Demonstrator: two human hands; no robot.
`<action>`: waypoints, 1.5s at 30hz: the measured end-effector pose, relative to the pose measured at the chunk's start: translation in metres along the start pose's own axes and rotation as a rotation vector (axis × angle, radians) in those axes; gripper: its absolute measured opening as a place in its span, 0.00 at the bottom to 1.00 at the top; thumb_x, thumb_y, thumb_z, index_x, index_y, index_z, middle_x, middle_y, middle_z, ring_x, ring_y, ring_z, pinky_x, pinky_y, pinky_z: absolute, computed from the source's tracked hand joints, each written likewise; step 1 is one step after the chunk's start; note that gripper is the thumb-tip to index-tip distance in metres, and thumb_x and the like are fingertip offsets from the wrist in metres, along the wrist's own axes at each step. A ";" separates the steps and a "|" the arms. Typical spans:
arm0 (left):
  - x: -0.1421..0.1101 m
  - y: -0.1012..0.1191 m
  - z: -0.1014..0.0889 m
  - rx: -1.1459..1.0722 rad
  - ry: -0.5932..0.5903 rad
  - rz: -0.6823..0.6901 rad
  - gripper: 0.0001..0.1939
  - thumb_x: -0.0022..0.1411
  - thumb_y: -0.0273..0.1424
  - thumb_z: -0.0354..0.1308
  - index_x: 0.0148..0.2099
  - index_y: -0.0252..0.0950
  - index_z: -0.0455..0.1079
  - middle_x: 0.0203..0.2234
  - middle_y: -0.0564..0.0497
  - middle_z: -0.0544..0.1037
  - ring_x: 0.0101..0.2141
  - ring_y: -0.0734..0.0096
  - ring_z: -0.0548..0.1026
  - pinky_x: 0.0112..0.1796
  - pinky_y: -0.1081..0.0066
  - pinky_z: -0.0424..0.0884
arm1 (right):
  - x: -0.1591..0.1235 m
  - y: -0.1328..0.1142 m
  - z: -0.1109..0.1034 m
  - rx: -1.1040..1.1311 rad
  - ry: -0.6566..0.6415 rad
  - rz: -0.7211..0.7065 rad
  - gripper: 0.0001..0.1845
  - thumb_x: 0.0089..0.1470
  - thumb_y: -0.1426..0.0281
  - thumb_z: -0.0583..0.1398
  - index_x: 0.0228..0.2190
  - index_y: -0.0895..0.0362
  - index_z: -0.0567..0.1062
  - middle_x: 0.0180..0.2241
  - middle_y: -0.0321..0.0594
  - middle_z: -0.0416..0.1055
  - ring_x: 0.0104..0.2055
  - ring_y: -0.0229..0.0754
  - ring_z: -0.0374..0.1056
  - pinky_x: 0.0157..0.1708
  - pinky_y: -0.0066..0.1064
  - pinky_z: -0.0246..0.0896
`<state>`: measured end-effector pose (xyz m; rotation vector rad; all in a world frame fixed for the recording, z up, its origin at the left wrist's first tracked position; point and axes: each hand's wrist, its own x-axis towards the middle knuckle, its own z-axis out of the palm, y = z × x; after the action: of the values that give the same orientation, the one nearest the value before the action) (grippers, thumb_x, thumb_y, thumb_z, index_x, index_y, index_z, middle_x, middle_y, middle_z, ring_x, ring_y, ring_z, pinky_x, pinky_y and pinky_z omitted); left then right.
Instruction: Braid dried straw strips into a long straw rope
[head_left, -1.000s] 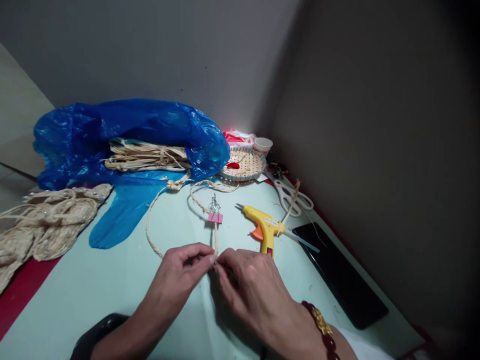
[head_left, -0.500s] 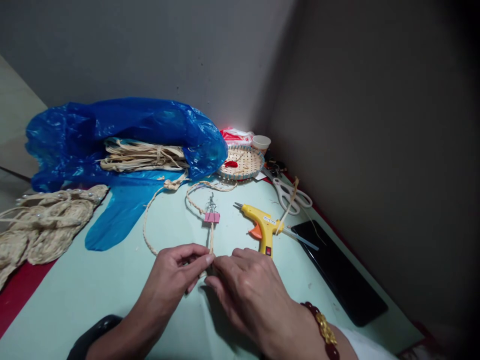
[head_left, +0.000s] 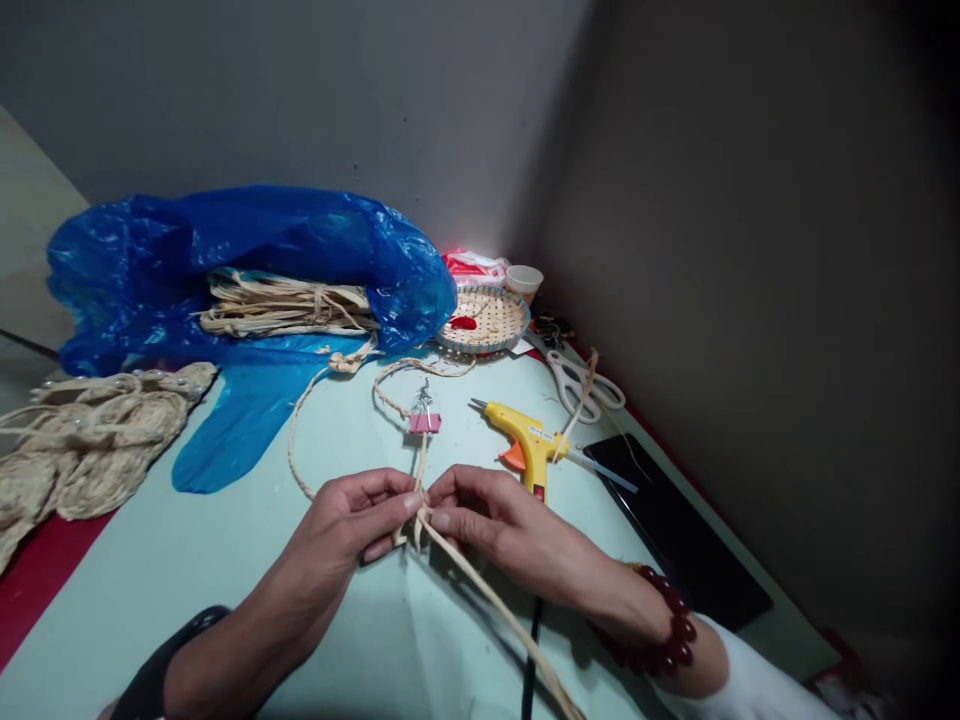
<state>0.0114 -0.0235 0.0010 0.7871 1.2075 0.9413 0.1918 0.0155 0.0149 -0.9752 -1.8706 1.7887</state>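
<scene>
My left hand (head_left: pixel 360 515) pinches a pale straw braid (head_left: pixel 422 460) between thumb and fingers, just below a pink binder clip (head_left: pixel 425 424) that grips the braid on the table. Close beside it, my right hand (head_left: pixel 502 515) has its thumb and fingertips closed on the straw where the strands meet. From that spot a long loose straw strand (head_left: pixel 491 597) runs down to the lower right. Short strand ends hang under the left fingers. Beyond the clip, the braid curves away in a loop. Its exact hold under the fingertips is partly hidden.
Right of the hands lie a yellow glue gun (head_left: pixel 536 445), white-handled scissors (head_left: pixel 559 372) and a black phone-like slab (head_left: pixel 694 545). A blue plastic bag (head_left: pixel 262 225) with a straw bundle (head_left: pixel 292 308) and a woven basket (head_left: pixel 517 320) stand behind. Woven straw pieces (head_left: pixel 112 455) lie left.
My right hand has turned and shifted slightly up and right, with its fingertips now visible. The long strand now shows stretching toward the lower right. My left hand keeps its pinch.
</scene>
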 end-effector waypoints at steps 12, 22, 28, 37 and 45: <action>0.001 0.004 0.004 0.220 0.072 0.056 0.10 0.53 0.37 0.63 0.32 0.35 0.71 0.24 0.56 0.71 0.26 0.76 0.65 0.27 0.77 0.59 | 0.010 0.013 0.008 -0.121 0.168 -0.017 0.18 0.53 0.56 0.61 0.29 0.59 0.72 0.24 0.31 0.64 0.26 0.33 0.56 0.25 0.24 0.50; -0.008 -0.012 0.004 0.327 0.161 0.139 0.12 0.60 0.39 0.56 0.42 0.38 0.64 0.19 0.61 0.65 0.22 0.76 0.61 0.25 0.75 0.58 | 0.011 0.017 0.020 0.039 0.234 0.042 0.16 0.49 0.59 0.64 0.24 0.61 0.74 0.22 0.33 0.67 0.25 0.33 0.58 0.24 0.24 0.50; -0.010 -0.006 0.003 0.374 0.163 0.149 0.17 0.60 0.39 0.55 0.49 0.38 0.62 0.20 0.60 0.68 0.22 0.73 0.65 0.27 0.74 0.62 | 0.009 0.021 0.022 0.009 0.267 0.026 0.09 0.50 0.66 0.62 0.26 0.60 0.75 0.22 0.33 0.68 0.25 0.32 0.58 0.23 0.22 0.50; -0.030 -0.005 0.009 0.599 0.286 0.127 0.11 0.55 0.42 0.57 0.29 0.41 0.72 0.21 0.55 0.75 0.26 0.67 0.71 0.28 0.73 0.65 | 0.005 0.009 0.023 -0.123 0.336 -0.044 0.07 0.51 0.71 0.60 0.24 0.60 0.74 0.20 0.33 0.67 0.23 0.32 0.57 0.22 0.23 0.49; -0.033 -0.025 0.022 0.586 0.353 0.313 0.07 0.54 0.37 0.60 0.30 0.42 0.77 0.22 0.53 0.81 0.23 0.66 0.75 0.27 0.72 0.68 | 0.008 0.014 0.022 0.358 0.206 0.004 0.08 0.50 0.70 0.61 0.28 0.62 0.77 0.22 0.37 0.71 0.19 0.31 0.61 0.21 0.24 0.54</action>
<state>0.0340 -0.0638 -0.0034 1.3421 1.7407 1.0169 0.1737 0.0047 -0.0032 -0.9825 -1.3666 1.8613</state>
